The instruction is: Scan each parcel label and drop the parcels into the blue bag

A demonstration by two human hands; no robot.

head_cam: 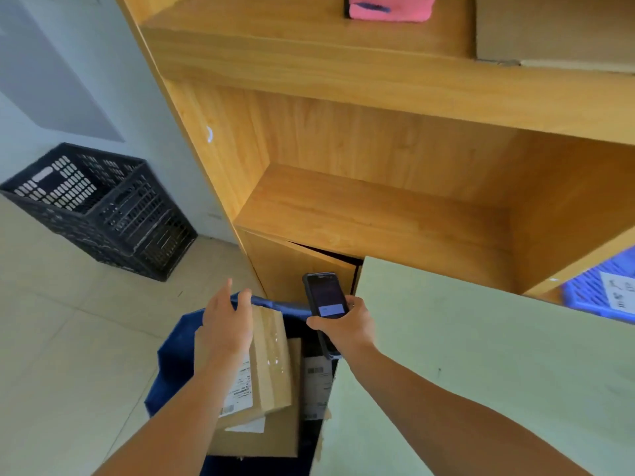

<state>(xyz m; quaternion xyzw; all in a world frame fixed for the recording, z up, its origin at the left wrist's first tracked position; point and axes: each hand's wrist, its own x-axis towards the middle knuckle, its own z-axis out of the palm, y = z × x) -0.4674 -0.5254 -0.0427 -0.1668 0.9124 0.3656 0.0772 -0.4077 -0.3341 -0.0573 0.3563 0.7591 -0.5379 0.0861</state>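
Cardboard parcel (271, 365) sits tilted in the mouth of the blue bag (175, 355), on top of another box (275, 438), its label (240, 389) facing up. My left hand (226, 324) hovers over it with fingers straight and spread, gripping nothing; whether the palm touches the parcel I cannot tell. My right hand (343, 324) has its fingers curled round the scanner (324, 300), screen lit and facing me.

I judge this to be the drop: the parcel looks released, so I would lift the left hand straight up, clear of the bag rim, and let the box settle flat rather than wedge on the one below. I would keep the scanner high and away from the bag.

Beside my right arm is a pale green tabletop (481, 372). Ahead stands a wooden shelf unit (378, 214), a pink cloth (391, 8) on an upper shelf. A black crate (99, 207) sits on the tiled floor (68, 338) to the left, a blue basket (598, 293) at the right edge.
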